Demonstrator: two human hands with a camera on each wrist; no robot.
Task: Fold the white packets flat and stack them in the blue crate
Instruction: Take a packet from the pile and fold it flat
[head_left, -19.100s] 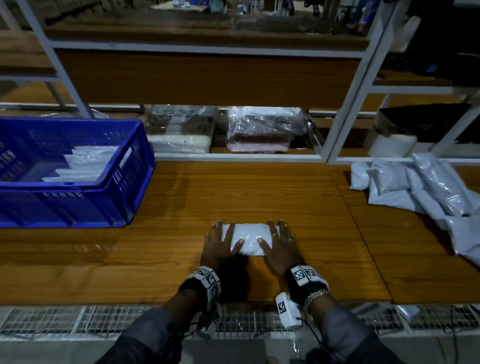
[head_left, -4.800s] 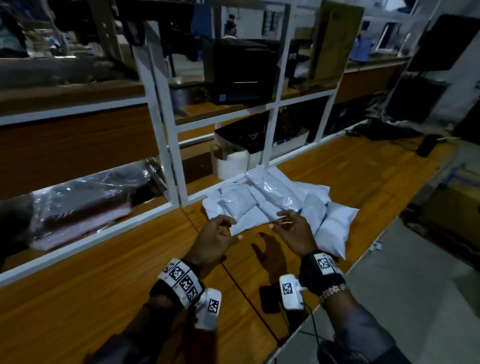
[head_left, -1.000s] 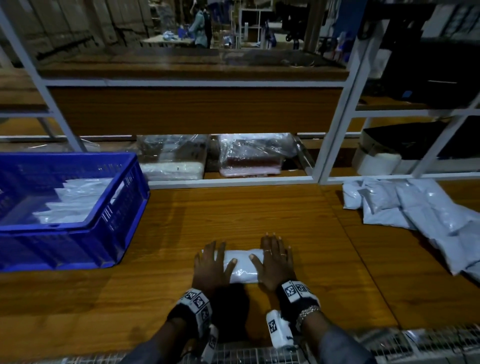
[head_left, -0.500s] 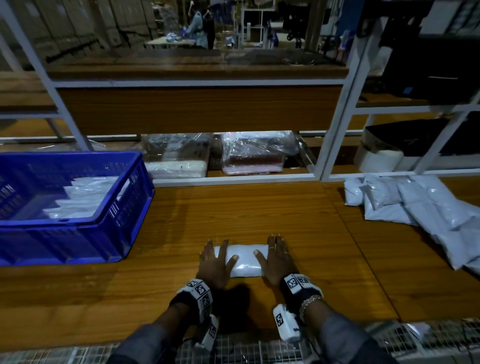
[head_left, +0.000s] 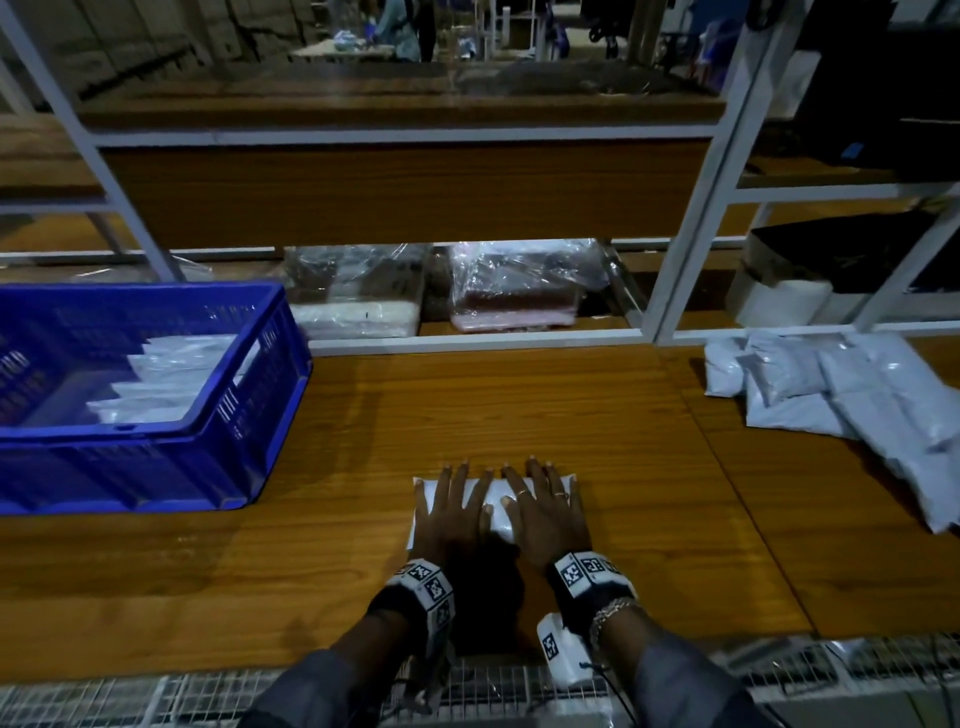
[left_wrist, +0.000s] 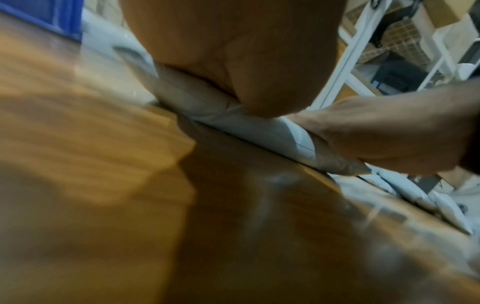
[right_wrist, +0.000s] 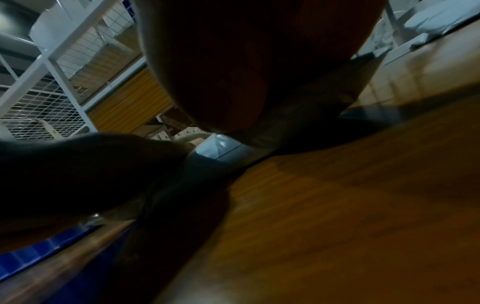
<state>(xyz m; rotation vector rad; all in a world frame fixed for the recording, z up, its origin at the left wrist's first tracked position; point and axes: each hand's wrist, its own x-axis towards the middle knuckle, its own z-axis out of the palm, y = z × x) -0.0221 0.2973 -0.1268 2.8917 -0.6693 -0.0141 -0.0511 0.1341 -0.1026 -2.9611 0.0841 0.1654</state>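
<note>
One white packet (head_left: 496, 501) lies flat on the brown wooden table, close to the front edge. It looks soft and puffy, and two hands cover most of it. The blue crate (head_left: 249, 415) sits on the table, off to the left. Some flat white packets (head_left: 166, 379) lie inside it, one over the other. A pile of more white packets (head_left: 852, 400) lies on the table far to the right, all jumbled up

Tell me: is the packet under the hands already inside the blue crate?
No, the packet lies on the wooden table, right of the blue crate.
</note>
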